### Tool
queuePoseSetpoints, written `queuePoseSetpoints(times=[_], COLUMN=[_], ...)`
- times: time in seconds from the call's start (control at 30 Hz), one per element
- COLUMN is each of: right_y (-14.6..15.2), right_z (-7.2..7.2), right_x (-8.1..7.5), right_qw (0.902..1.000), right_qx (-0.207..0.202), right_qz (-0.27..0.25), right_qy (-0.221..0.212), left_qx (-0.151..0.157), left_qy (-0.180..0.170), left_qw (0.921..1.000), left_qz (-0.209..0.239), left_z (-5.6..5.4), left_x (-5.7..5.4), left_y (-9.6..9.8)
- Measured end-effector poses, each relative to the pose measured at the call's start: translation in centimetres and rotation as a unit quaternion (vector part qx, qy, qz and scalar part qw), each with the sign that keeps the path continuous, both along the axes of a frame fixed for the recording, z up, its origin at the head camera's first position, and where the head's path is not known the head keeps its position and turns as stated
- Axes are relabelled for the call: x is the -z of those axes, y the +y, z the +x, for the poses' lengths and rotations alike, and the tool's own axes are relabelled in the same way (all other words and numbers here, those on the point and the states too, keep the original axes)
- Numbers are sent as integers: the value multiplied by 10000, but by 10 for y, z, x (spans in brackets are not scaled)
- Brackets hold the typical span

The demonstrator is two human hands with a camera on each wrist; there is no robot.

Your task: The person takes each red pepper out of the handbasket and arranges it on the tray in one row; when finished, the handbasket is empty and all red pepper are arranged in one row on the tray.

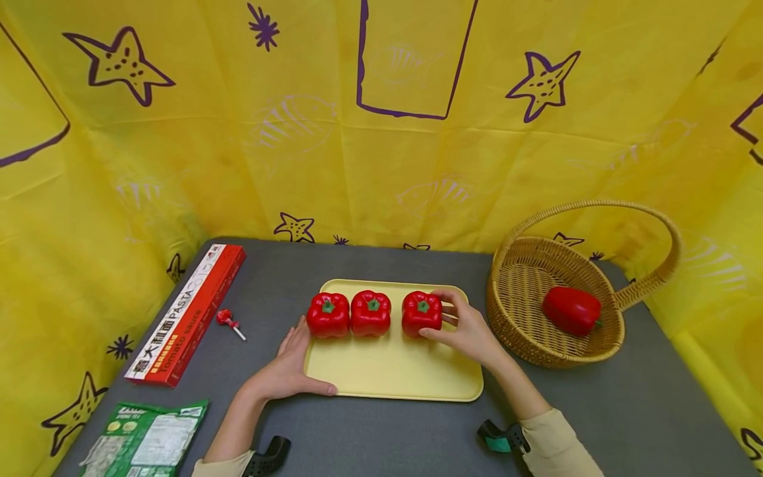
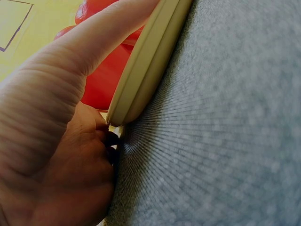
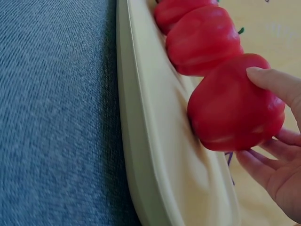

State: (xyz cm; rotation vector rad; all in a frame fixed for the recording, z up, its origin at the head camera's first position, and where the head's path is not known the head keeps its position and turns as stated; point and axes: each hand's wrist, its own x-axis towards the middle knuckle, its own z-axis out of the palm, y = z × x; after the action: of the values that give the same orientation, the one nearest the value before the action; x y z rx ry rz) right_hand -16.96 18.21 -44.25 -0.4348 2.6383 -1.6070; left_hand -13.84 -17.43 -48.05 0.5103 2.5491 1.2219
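Observation:
Three red bell peppers with green stems stand in a row on a pale yellow tray (image 1: 393, 371). My right hand (image 1: 467, 331) grips the rightmost bell pepper (image 1: 421, 314) from its right side, thumb in front and fingers behind. In the right wrist view that pepper (image 3: 235, 106) sits between thumb and fingertips, over the tray. The middle bell pepper (image 1: 371, 313) and the left bell pepper (image 1: 328, 315) stand side by side. My left hand (image 1: 289, 368) rests against the tray's left side with fingers straight, its thumb lying along the front rim.
At the right, a wicker basket (image 1: 507, 324) with a tall handle holds another red bell pepper (image 1: 572, 310). A red and white pasta box (image 1: 187, 315), a lollipop (image 1: 229, 321) and a green packet (image 1: 146, 437) lie at the left. A yellow patterned cloth (image 1: 393, 179) hangs behind the table.

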Motion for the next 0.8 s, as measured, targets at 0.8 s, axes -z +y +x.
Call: queuePoseSetpoints(times=[0.8], right_y=[-15], right_z=[-2], right_x=[2], right_qw=[9976], right_qx=[-240], right_qz=[-491], right_qy=[-419], left_qx=[1], left_qy=[26], left_qw=[10000], left_qz=[44], left_z=[-1], left_x=[1], left_y=[0])
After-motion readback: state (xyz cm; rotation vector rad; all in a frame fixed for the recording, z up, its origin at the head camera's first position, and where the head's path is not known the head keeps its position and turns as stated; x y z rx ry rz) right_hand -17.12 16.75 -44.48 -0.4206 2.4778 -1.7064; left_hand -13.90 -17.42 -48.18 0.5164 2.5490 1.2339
